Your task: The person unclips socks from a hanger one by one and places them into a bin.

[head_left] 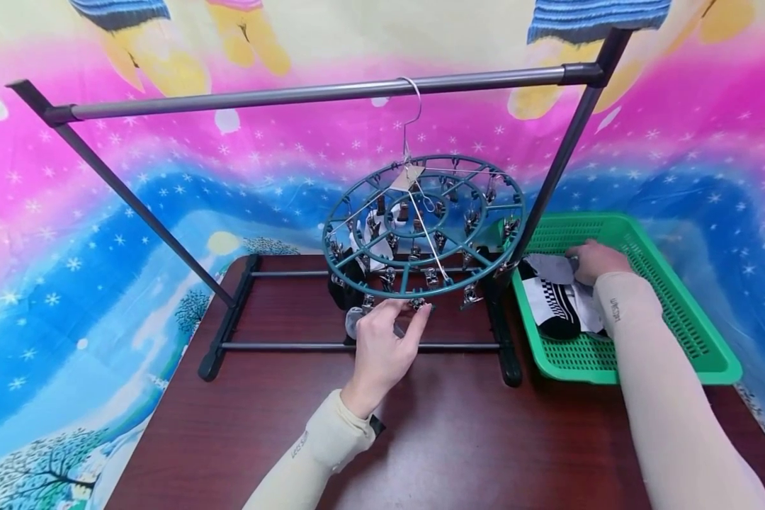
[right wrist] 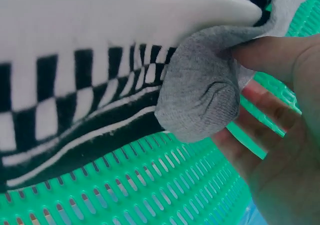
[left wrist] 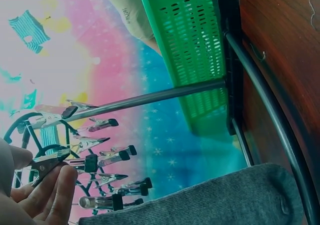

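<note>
My left hand (head_left: 384, 345) is at the near rim of a round green clip hanger (head_left: 428, 289), pinching one of its metal clips (left wrist: 49, 163) between thumb and fingers. Close by, a grey sock (left wrist: 215, 199) hangs from the hanger. In the green basket (head_left: 688, 358), my right hand (head_left: 598, 262) pinches a grey sock (right wrist: 200, 92) with the thumb on top and fingers beneath. Beside it lies a white sock with a black checkered band (right wrist: 65, 90). Black and white socks (head_left: 343, 283) hang at the far left of the hanger, partly hidden by it.
The hanger's hook (head_left: 414, 106) sits on the top bar (head_left: 280, 94) of a dark metal rack. The rack's feet (head_left: 511, 361) stand on a brown table (head_left: 459, 439), with the basket just right of them. A printed cloth (head_left: 134, 177) covers the wall behind.
</note>
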`<action>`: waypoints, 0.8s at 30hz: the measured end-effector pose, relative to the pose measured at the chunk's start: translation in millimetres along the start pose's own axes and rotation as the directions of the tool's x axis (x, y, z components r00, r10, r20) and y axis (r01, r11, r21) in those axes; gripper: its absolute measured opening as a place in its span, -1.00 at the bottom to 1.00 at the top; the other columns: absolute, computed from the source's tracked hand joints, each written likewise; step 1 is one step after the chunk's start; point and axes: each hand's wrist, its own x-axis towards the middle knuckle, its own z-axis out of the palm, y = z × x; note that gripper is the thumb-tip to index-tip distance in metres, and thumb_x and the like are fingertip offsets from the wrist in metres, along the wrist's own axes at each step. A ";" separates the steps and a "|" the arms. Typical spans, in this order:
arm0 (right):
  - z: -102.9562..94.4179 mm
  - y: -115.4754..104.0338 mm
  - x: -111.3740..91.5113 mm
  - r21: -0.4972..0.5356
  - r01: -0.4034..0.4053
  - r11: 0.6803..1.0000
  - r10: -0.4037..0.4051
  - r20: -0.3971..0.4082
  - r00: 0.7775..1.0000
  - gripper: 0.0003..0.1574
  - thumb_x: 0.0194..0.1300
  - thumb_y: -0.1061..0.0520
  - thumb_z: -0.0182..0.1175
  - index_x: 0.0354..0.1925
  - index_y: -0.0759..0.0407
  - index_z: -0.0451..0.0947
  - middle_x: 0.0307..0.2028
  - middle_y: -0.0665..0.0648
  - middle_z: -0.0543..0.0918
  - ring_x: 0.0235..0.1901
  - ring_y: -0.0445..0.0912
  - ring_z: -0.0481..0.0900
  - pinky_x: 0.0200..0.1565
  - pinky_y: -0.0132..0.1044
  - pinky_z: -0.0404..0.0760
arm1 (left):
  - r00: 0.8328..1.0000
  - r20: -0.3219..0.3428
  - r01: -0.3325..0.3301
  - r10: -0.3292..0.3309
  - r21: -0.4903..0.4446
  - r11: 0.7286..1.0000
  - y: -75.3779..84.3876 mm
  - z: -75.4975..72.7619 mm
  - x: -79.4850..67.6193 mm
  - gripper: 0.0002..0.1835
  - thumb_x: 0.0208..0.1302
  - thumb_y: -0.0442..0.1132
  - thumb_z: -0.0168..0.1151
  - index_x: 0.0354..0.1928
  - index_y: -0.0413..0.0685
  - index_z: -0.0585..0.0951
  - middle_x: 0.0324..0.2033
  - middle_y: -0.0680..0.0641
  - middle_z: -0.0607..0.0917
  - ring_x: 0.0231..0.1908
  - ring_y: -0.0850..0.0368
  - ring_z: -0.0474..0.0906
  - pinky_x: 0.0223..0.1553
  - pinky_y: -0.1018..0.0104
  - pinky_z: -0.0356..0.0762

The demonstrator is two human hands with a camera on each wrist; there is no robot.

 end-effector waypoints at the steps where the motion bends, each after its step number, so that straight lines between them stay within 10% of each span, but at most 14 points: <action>1: 1.6 0.5 0.2 0.013 -0.002 1.000 0.002 0.006 1.000 -0.40 0.36 0.33 0.07 0.35 0.37 0.45 0.27 0.61 0.37 0.20 0.55 0.40 0.10 0.47 0.49 | 1.000 0.002 -0.006 0.006 0.005 1.000 -0.1 0.1 -0.1 -0.83 0.38 -0.13 0.39 -0.19 -0.10 0.74 -0.30 -0.03 0.82 -0.27 0.15 0.77 -0.28 0.28 0.71; 12: 4.2 3.2 -1.0 0.032 0.023 0.999 -0.024 0.049 0.999 -0.41 0.43 0.31 0.04 0.38 0.44 0.39 0.33 0.66 0.32 0.31 0.59 0.27 0.25 0.49 0.36 | 0.997 0.057 -0.062 0.059 0.062 0.996 0.1 -3.5 0.1 -0.78 0.39 -0.09 0.38 -0.11 -0.10 0.75 -0.32 0.02 0.81 -0.30 0.23 0.74 -0.19 0.30 0.70; 24: -8.6 4.9 -6.5 0.080 -0.047 0.996 0.036 0.140 0.990 -0.24 0.51 0.08 -0.01 0.52 0.40 0.15 0.44 0.69 0.04 0.39 0.64 0.05 0.30 0.55 0.20 | 0.958 -0.012 -0.282 0.286 0.140 0.949 2.3 -13.8 -4.1 -0.61 0.23 -0.03 0.52 -0.01 -0.10 0.71 -0.28 -0.02 0.80 -0.28 0.15 0.72 -0.18 0.29 0.72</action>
